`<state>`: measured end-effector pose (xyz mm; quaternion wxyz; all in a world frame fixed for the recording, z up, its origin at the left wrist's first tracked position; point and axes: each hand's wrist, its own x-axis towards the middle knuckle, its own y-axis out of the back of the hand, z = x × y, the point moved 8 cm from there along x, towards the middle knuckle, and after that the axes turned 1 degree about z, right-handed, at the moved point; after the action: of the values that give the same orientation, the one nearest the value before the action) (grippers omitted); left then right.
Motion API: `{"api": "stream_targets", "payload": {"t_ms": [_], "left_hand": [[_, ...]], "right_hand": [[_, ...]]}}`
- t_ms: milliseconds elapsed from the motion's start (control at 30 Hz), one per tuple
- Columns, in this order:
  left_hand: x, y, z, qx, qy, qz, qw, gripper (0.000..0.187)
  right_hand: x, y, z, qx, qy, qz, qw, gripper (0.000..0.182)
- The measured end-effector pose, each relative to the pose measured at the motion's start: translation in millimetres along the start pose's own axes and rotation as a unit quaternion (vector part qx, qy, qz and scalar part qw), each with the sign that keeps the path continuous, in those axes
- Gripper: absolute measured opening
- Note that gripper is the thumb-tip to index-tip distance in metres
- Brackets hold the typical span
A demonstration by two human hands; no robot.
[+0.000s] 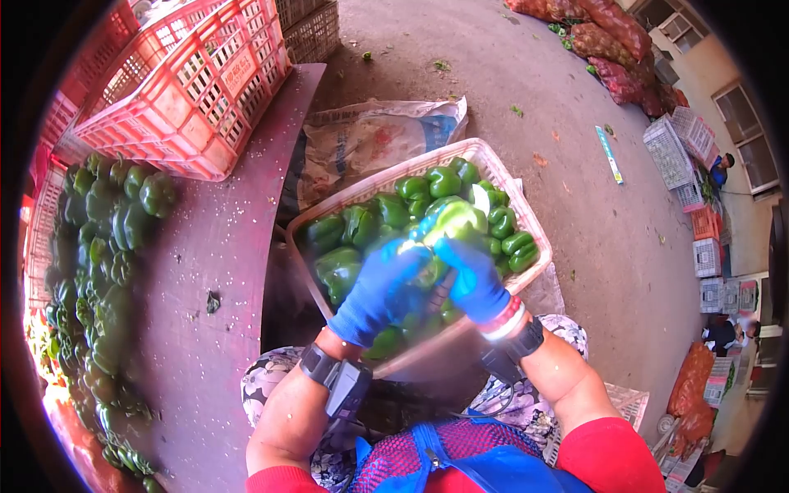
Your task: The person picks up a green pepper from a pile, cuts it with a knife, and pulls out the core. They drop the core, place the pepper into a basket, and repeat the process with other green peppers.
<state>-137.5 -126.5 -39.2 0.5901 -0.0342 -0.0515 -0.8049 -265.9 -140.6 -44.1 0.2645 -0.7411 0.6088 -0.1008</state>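
Note:
Blue gloves cover both of my hands. My left hand [380, 289] and my right hand [474, 283] meet above a pale plastic crate [526, 205], their fingers closed around a shiny green bell pepper [457, 220]. Glare and blur hide the exact finger positions. Under and around the hands, more green bell peppers [388, 211] fill the crate, which sits tilted in front of my knees. A small white patch shows beside the held pepper; I cannot make out what it is.
To the left, a low board [205, 345] carries a heap of green peppers [99, 271] and a red crate [189, 99]. A printed sack [370, 148] lies behind my crate. Filled net sacks [612, 49] and stacked crates [670, 152] line the far right.

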Motion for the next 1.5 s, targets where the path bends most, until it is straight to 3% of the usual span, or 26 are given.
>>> {"api": "stream_targets", "payload": {"t_ms": [33,67,100,167,200,233,267,300,367,433,467,533,733,867,900,1033,1133,1167,1267,1333,1400,1500], "left_hand": [[0.8,5.2,13.3,0.061,-0.09,0.038,0.993,0.025],[4.1,5.6,4.5,-0.075,0.027,0.05,0.996,0.02],[2.6,5.6,-4.2,-0.216,0.136,0.094,0.962,0.018],[3.4,17.0,8.8,0.016,0.067,0.163,0.984,0.02],[2.8,22.5,18.3,0.132,0.03,0.197,0.971,0.021],[5.1,35.8,22.8,0.158,0.007,0.224,0.962,0.022],[4.3,50.8,33.9,0.04,-0.018,0.302,0.952,0.023],[4.6,72.0,24.3,-0.026,0.012,0.354,0.935,0.02],[-2.9,107.4,22.9,-0.133,0.055,0.423,0.895,0.019],[-15.4,124.6,26.5,-0.189,0.088,0.45,0.868,0.022],[-17.8,127.1,26.5,-0.199,0.09,0.448,0.867,0.021],[-23.3,134.1,28.0,-0.219,0.088,0.447,0.863,0.019],[-40.2,142.6,28.8,-0.266,0.139,0.437,0.848,0.024],[-33.6,140.0,21.0,-0.277,0.159,0.4,0.859,0.03],[-30.0,139.0,19.5,-0.281,0.159,0.394,0.86,0.031],[-28.4,135.8,22.1,-0.259,0.152,0.392,0.87,0.032],[-32.8,136.2,21.9,-0.245,0.171,0.382,0.875,0.031],[-32.2,136.1,20.8,-0.24,0.179,0.373,0.878,0.031],[-27.4,135.4,23.2,-0.24,0.168,0.361,0.885,0.033],[-29.2,134.2,20.9,-0.252,0.158,0.359,0.885,0.034],[-31.9,132.9,17.0,-0.27,0.154,0.35,0.883,0.036],[-21.9,118.7,17.0,-0.374,0.126,0.267,0.879,0.041]], "right_hand": [[3.7,-2.2,4.9,0.069,-0.017,0.012,0.997,0.034],[7.5,-4.7,9.6,0.136,-0.032,0.024,0.99,0.034],[16.9,-1.2,15.6,0.18,-0.023,0.017,0.983,0.033],[22.1,-3.0,22.2,0.227,-0.074,0.009,0.971,0.034],[25.5,-3.2,25.8,0.237,-0.09,-0.001,0.967,0.035],[25.5,1.2,22.9,0.172,-0.086,0.015,0.981,0.037],[25.6,6.3,18.2,0.106,-0.082,0.03,0.991,0.04],[26.6,8.4,15.6,0.041,-0.077,0.045,0.995,0.042],[53.6,6.7,6.5,-0.204,0.034,0.053,0.977,0.047],[81.0,-5.6,-1.0,-0.399,0.143,0.012,0.906,0.049],[100.4,2.1,13.2,-0.527,0.172,-0.006,0.832,0.047],[137.5,11.5,47.5,-0.742,0.227,-0.047,0.629,0.045],[156.2,14.5,46.6,-0.78,0.079,0.003,0.62,0.037],[159.5,6.9,66.2,-0.731,0.134,-0.067,0.665,0.064],[157.0,6.9,74.0,-0.76,0.081,-0.087,0.639,0.072],[159.0,2.2,67.7,-0.771,0.03,-0.182,0.61,0.067],[158.1,-4.5,51.7,-0.796,0.03,-0.29,0.53,0.065],[157.7,-1.7,50.1,-0.8,0.126,-0.275,0.517,0.062],[170.4,9.3,63.4,-0.724,0.132,-0.229,0.637,0.058],[183.0,23.7,76.0,-0.631,0.124,-0.161,0.749,0.042],[177.8,28.8,83.1,-0.714,0.166,-0.149,0.663,0.034],[183.3,21.8,91.7,-0.722,0.154,-0.11,0.665,0.027]]}}
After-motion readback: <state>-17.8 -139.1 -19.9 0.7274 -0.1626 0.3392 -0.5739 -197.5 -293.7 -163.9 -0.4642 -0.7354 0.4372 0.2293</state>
